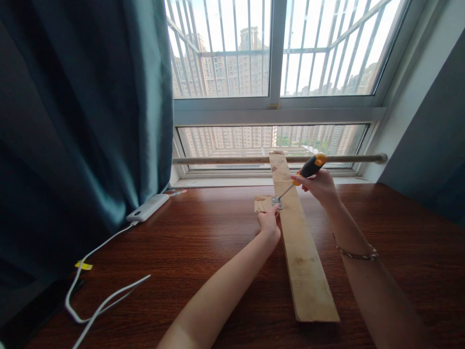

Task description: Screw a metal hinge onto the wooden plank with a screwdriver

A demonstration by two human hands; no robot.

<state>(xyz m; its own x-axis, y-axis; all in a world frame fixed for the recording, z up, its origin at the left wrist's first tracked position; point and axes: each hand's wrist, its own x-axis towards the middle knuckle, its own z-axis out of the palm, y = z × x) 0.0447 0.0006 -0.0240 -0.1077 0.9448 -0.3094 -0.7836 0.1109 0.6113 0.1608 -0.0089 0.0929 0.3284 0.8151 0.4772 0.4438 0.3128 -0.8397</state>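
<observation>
A long wooden board (305,261) lies lengthwise on the table, its far end by the window. Beside its left edge sits a small wooden piece (262,203). A metal hinge (275,200) spans the joint between the two. My right hand (319,186) is closed around a screwdriver (312,166) with a black, yellow and orange handle, held at a slant with its tip down at the hinge. My left hand (269,222) has its fingertips pressed at the hinge's near edge; whether a screw is pinched there is too small to tell.
A white power strip (148,207) lies at the table's back left, with a white cable (109,242) looping toward the front. A dark blue curtain (83,106) hangs on the left. Behind the table, a horizontal rail (225,160) crosses the window.
</observation>
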